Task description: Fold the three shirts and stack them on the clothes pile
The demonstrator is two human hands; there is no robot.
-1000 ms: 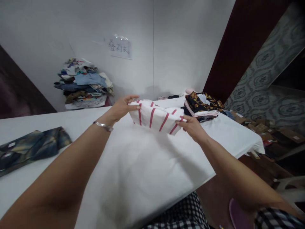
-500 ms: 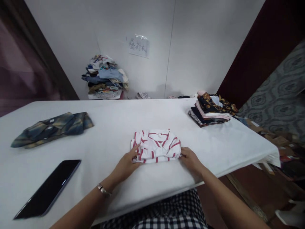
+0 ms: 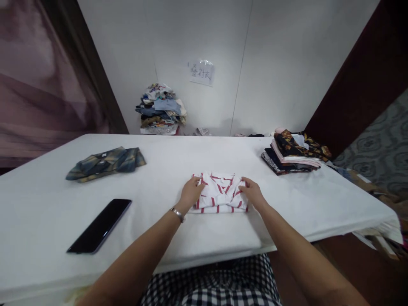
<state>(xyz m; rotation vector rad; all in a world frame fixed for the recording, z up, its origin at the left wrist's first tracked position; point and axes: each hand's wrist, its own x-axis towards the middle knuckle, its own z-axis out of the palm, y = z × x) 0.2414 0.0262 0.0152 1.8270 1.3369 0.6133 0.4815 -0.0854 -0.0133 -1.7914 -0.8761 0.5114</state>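
Toward the front edge of the bench (image 3: 191,155), the striped shirt (image 3: 219,199) lay folded in a compact bundle, its collar uppermost and its neck pointing away from you. Your left hand (image 3: 190,193) and right hand (image 3: 254,194) faced each other across it, each grip closed lightly on the fabric to one side of the collar; the matched hold was probably meant to level both sides together. Its spot straight ahead of you likely spared either arm a stretch.

To your left, the plaid shirt (image 3: 106,164) lay farther back and the phone (image 3: 100,225) nearer, perhaps put there so neither got under your forearms. Farther right, a stack of folded clothes (image 3: 288,159) stood out of your elbows' way. Beyond the far edge, by the wall (image 3: 277,63), rose a taller pile of clothes (image 3: 161,111), its layers loosely pressed together.

As for containers, you had what looked like cardboard boxes (image 3: 360,178) off past the bench's right side, too dim and blurred to tell their contents.
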